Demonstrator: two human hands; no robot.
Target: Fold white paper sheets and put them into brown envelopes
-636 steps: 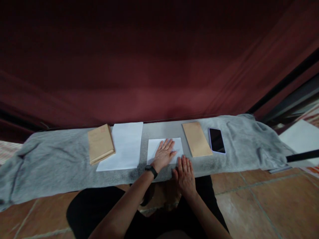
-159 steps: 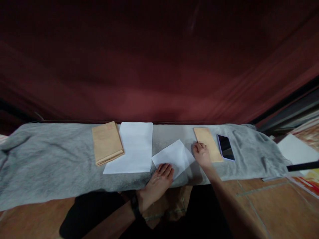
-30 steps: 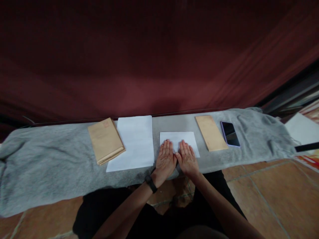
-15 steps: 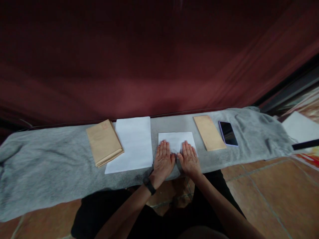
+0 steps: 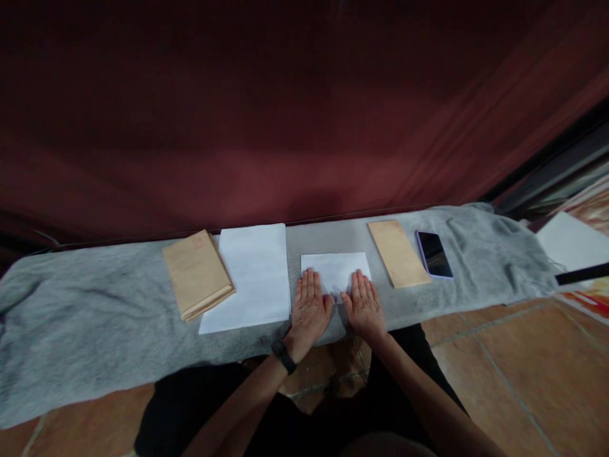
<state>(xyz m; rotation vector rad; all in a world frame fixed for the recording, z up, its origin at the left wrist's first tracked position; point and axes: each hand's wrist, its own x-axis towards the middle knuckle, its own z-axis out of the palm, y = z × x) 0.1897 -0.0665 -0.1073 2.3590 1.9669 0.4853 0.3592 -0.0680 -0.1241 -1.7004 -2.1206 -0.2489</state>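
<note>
A folded white sheet of paper (image 5: 335, 268) lies on the grey cloth in front of me. My left hand (image 5: 311, 310) presses flat on its left part, fingers straight and close together, a black band on the wrist. Flat on the right part rests my right hand (image 5: 365, 308), its fingers stretched out too. The palms hide the sheet's near corners. To the left is a stack of white paper (image 5: 257, 273), partly under a pile of brown envelopes (image 5: 197, 273). A single brown envelope (image 5: 397, 254) lies to the right of my right hand.
A phone (image 5: 434, 255) in a purple case lies right of the single envelope. Grey cloth (image 5: 95, 317) covers the long narrow surface, which a dark red upright panel (image 5: 304, 158) borders behind. More white paper (image 5: 573, 238) and a black bar (image 5: 583, 274) show at far right.
My right hand has slid slightly to the right along the folded sheet. My left hand stays nearly in place. The whole view has shifted a little.
</note>
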